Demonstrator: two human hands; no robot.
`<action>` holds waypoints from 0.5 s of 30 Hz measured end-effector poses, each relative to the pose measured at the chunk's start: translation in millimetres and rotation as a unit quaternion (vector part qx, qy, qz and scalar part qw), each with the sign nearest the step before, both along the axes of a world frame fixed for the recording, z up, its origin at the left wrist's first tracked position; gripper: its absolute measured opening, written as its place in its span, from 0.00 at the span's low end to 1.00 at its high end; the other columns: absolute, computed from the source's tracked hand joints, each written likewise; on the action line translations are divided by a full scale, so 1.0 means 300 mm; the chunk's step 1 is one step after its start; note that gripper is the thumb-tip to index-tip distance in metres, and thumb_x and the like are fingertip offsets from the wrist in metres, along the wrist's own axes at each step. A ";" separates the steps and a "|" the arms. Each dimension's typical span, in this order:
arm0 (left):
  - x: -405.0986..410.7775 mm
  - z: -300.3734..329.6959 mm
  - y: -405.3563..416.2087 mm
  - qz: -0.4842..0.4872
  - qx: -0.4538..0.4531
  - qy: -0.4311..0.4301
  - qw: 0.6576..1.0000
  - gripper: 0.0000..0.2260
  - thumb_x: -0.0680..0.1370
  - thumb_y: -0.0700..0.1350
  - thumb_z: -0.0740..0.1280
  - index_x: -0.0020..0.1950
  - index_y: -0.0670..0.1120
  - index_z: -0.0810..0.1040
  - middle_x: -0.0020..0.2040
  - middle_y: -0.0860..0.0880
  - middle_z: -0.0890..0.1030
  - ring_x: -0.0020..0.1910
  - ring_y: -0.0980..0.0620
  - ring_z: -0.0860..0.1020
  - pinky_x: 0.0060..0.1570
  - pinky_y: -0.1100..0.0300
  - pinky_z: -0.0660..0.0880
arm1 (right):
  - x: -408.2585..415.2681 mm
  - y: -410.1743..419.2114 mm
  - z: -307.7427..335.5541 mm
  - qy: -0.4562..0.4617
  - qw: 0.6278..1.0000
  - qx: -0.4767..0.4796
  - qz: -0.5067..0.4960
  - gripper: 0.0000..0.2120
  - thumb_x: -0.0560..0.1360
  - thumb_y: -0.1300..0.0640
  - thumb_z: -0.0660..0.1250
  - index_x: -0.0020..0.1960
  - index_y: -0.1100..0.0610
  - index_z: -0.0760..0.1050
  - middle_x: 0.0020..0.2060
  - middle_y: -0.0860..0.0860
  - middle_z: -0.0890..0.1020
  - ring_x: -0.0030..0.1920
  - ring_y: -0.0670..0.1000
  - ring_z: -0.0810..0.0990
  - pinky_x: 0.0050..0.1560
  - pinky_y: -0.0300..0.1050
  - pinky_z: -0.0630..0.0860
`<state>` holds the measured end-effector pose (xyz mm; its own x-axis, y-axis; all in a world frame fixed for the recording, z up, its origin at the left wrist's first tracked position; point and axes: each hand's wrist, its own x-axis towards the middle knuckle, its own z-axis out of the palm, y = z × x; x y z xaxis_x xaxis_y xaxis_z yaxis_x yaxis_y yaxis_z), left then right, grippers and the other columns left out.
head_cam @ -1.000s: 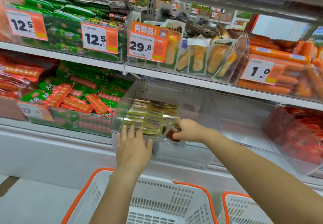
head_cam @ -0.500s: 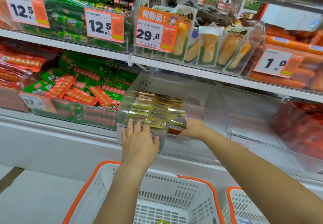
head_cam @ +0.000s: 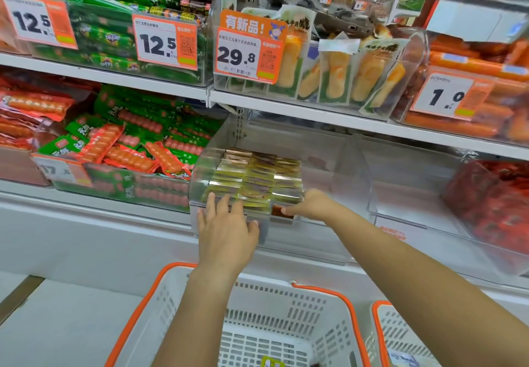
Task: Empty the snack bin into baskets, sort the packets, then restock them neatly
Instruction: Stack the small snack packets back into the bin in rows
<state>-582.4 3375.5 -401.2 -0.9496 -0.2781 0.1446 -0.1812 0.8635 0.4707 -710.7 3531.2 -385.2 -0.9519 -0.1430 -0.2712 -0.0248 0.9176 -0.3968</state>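
A clear plastic snack bin (head_cam: 337, 166) sits on the lower shelf, its left half filled with neat rows of yellow-green and gold packets (head_cam: 254, 178). My left hand (head_cam: 226, 229) lies flat against the bin's front wall, fingers straight and pointing up. My right hand (head_cam: 313, 206) reaches over the front wall at the right end of the rows. Its thumb and curled fingers pinch a brown packet (head_cam: 278, 212) at the front of the rows. Below stand a white basket with an orange rim (head_cam: 323, 289) and a second one (head_cam: 379, 326) at the right.
Green and red sausage packs (head_cam: 128, 149) fill the bin to the left. A bin of red packets (head_cam: 492, 203) stands to the right. The shelf above carries price tags (head_cam: 246, 52) and upright yellow snack pouches (head_cam: 335, 77). A few packets lie in the basket bottoms.
My right hand has sunk lower behind the bin's front wall with the brown packet, tight against the rows. My left hand stays on the front wall. The view has drawn slightly closer.
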 end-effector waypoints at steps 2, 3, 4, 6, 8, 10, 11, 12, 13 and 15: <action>0.006 0.014 0.005 -0.001 0.023 0.039 0.999 0.23 0.81 0.52 0.58 0.74 0.48 0.63 0.76 0.49 0.60 0.77 0.47 0.48 0.75 0.48 0.48 | 0.043 0.022 0.043 0.101 0.995 -0.012 -0.011 0.25 0.74 0.43 0.67 0.66 0.56 0.71 0.62 0.53 0.77 0.57 0.55 0.78 0.51 0.45 0.74; 0.014 0.028 0.010 -0.001 0.038 0.073 0.997 0.22 0.80 0.51 0.59 0.74 0.48 0.65 0.75 0.49 0.62 0.77 0.47 0.51 0.75 0.49 0.49 | 0.073 0.040 0.063 0.157 0.987 -0.031 -0.014 0.21 0.76 0.46 0.65 0.65 0.54 0.73 0.59 0.51 0.79 0.56 0.53 0.78 0.50 0.44 0.74; 0.026 0.048 0.018 -0.006 0.055 0.111 0.992 0.21 0.80 0.50 0.60 0.73 0.48 0.67 0.74 0.49 0.65 0.76 0.47 0.55 0.74 0.50 0.52 | 0.111 0.060 0.081 0.208 0.976 -0.062 -0.011 0.16 0.77 0.49 0.63 0.63 0.52 0.74 0.55 0.48 0.81 0.55 0.51 0.79 0.49 0.43 0.74; 0.053 0.097 0.045 -0.029 0.103 0.164 0.981 0.19 0.80 0.48 0.62 0.70 0.48 0.71 0.69 0.49 0.72 0.70 0.48 0.65 0.69 0.53 0.63 | 0.208 0.102 0.109 0.267 0.955 -0.129 0.013 0.10 0.78 0.53 0.62 0.56 0.49 0.77 0.46 0.44 0.82 0.49 0.48 0.80 0.46 0.42 0.75; 0.094 0.130 0.082 -0.073 0.149 0.146 0.975 0.16 0.79 0.49 0.63 0.67 0.50 0.73 0.62 0.52 0.77 0.63 0.50 0.73 0.61 0.55 0.70 | 0.304 0.142 0.098 0.268 0.943 -0.189 0.054 0.08 0.78 0.55 0.62 0.51 0.47 0.78 0.40 0.44 0.83 0.43 0.46 0.82 0.47 0.45 0.77; 0.146 0.134 0.112 -0.138 0.175 0.032 0.974 0.16 0.79 0.52 0.63 0.67 0.53 0.73 0.55 0.56 0.78 0.58 0.53 0.76 0.58 0.54 0.74 | 0.393 0.178 0.040 0.240 0.938 -0.229 0.097 0.08 0.77 0.57 0.62 0.47 0.44 0.77 0.36 0.44 0.84 0.39 0.44 0.83 0.46 0.48 0.78; 0.163 0.128 0.117 -0.176 0.180 -0.047 0.967 0.17 0.79 0.54 0.64 0.68 0.54 0.72 0.53 0.57 0.77 0.57 0.54 0.77 0.57 0.53 0.75 | 0.424 0.196 -0.004 0.216 0.941 -0.232 0.115 0.09 0.77 0.57 0.63 0.46 0.43 0.76 0.34 0.43 0.83 0.38 0.43 0.83 0.46 0.48 0.79; 0.183 0.108 0.112 -0.208 0.172 -0.127 0.954 0.19 0.78 0.55 0.64 0.68 0.54 0.71 0.53 0.57 0.76 0.57 0.55 0.77 0.58 0.54 0.75 | 0.452 0.208 -0.065 0.185 0.948 -0.224 0.132 0.09 0.77 0.57 0.63 0.46 0.42 0.75 0.33 0.42 0.83 0.37 0.41 0.82 0.45 0.48 0.79; 0.192 0.088 0.097 -0.234 0.158 -0.192 0.940 0.20 0.78 0.57 0.63 0.69 0.54 0.71 0.54 0.56 0.76 0.58 0.56 0.76 0.60 0.56 0.74 | 0.471 0.221 -0.125 0.155 0.957 -0.202 0.143 0.08 0.77 0.56 0.63 0.47 0.43 0.76 0.33 0.42 0.83 0.37 0.41 0.82 0.45 0.47 0.79; 0.205 0.006 0.037 -0.238 0.142 -0.283 0.918 0.20 0.78 0.58 0.62 0.69 0.54 0.71 0.57 0.56 0.76 0.59 0.57 0.75 0.61 0.61 0.70 | 0.498 0.241 -0.271 0.091 0.972 -0.137 0.165 0.07 0.77 0.54 0.63 0.51 0.46 0.78 0.36 0.41 0.82 0.39 0.42 0.82 0.47 0.43 0.77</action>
<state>-520.9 3386.7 -399.5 -0.8736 0.2381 -0.4244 -0.1005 0.7650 0.6361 -561.2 3603.6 -466.6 -0.8702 -0.4925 -0.0112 -0.3931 0.7079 -0.5869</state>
